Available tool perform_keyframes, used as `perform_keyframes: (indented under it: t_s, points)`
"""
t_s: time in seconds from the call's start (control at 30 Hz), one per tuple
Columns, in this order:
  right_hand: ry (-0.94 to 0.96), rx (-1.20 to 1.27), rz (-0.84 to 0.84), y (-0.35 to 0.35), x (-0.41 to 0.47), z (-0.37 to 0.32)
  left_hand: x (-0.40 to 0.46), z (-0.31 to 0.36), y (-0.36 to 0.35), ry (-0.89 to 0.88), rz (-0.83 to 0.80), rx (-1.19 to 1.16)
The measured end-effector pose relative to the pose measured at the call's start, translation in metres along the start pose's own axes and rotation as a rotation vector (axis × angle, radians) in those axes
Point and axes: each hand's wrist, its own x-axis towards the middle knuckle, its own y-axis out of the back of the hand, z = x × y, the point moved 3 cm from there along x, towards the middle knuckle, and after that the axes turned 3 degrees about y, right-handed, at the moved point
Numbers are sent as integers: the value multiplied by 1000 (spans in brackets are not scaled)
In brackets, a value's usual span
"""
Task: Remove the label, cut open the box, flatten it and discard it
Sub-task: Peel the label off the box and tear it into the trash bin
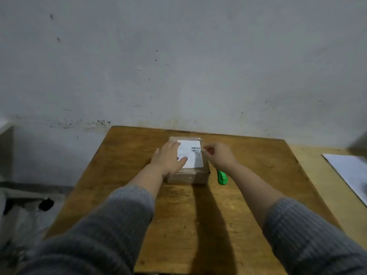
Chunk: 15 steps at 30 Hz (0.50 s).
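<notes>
A small brown cardboard box [188,176] sits near the far edge of a wooden table [178,215]. A white shipping label [191,153] with barcodes covers its top. My left hand [168,157] lies flat on the left part of the box top, fingers spread over the label. My right hand [219,154] is at the box's right edge, fingertips pinched at the label's right border. A green utility knife [222,177] lies on the table just right of the box, partly hidden under my right wrist.
A grey wall rises right behind the table. A lighter table stands at the right with a white sheet [349,173] on it. Dark clutter and a bag lie on the floor at the left [23,211].
</notes>
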Motion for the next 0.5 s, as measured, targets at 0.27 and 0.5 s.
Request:
perform_keyframes:
  t_s: [0.27, 0.5]
  points:
    - [-59, -3, 92, -26, 59, 16, 44, -25, -32, 4, -44, 82]
    - [-47, -72, 65, -38, 80, 20, 41, -31, -42, -12, -19, 117]
